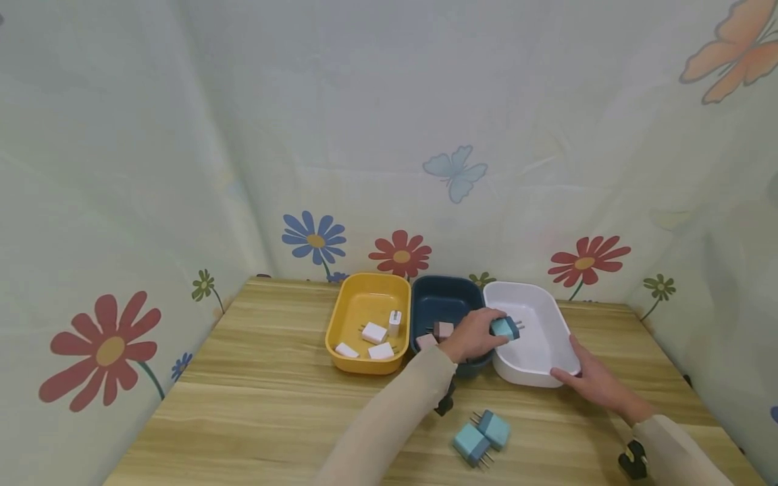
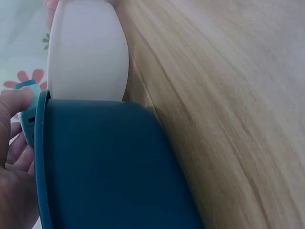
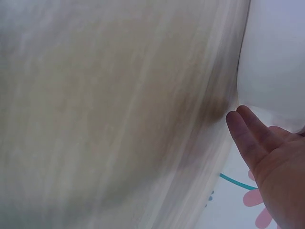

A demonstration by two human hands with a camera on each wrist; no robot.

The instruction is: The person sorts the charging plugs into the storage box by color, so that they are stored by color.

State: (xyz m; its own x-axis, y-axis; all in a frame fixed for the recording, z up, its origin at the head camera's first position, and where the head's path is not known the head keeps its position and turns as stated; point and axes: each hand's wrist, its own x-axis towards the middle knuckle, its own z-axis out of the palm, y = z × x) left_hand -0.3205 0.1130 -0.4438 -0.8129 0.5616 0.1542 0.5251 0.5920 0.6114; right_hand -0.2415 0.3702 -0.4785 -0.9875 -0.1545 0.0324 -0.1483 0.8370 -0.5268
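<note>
In the head view my left hand [image 1: 477, 335] pinches a teal charger plug [image 1: 504, 329] between thumb and fingers, over the left side of the white tray [image 1: 521, 373]. Its metal prongs point right. The left wrist view shows the same plug [image 2: 29, 114] beyond the rim of the navy tray [image 2: 114, 157]. My right hand [image 1: 598, 381] holds the near right corner of the white tray, thumb at the front and fingers along the side. Two of its fingers [image 3: 250, 136] look straight in the right wrist view. Two teal charger plugs [image 1: 472, 444] [image 1: 494, 430] lie on the table.
Left of the navy tray stands a yellow tray [image 1: 337, 304] with several white charger plugs [image 1: 374, 333]. Pinkish plugs [image 1: 444, 330] lie in the navy tray, partly hidden by my left hand. The three trays stand side by side before a flowered curtain [image 1: 365, 135].
</note>
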